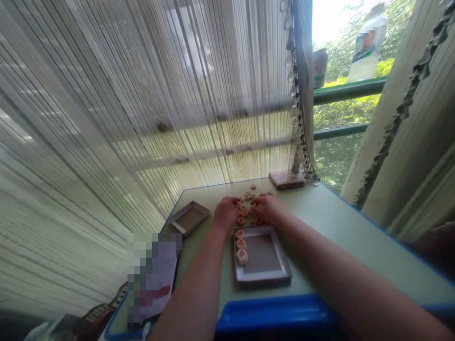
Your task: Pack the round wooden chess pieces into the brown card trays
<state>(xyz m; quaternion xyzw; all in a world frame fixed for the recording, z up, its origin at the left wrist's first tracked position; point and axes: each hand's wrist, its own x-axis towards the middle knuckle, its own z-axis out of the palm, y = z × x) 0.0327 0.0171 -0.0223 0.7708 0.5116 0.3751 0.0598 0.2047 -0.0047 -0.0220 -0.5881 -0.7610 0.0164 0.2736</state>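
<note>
Noting loose round pieces (241, 220) just beyond the open tray (263, 278), my left hand (227, 213) and right hand (269, 208) flanking them, fingers curled, whether gripping I cannot tell, three red-marked discs (241, 244) along the open tray's left wall, second shallow tray (197, 222) beyond its left.

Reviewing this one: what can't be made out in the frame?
In the head view:
Loose pieces: most markings; too small and blurred.
Left hand and right hand: whether either grips a piece; blurred.
Flat panel: its content; pixelated.
Bottle label: pixelated.
Blue object: lower part; cut by bottom edge.
</note>
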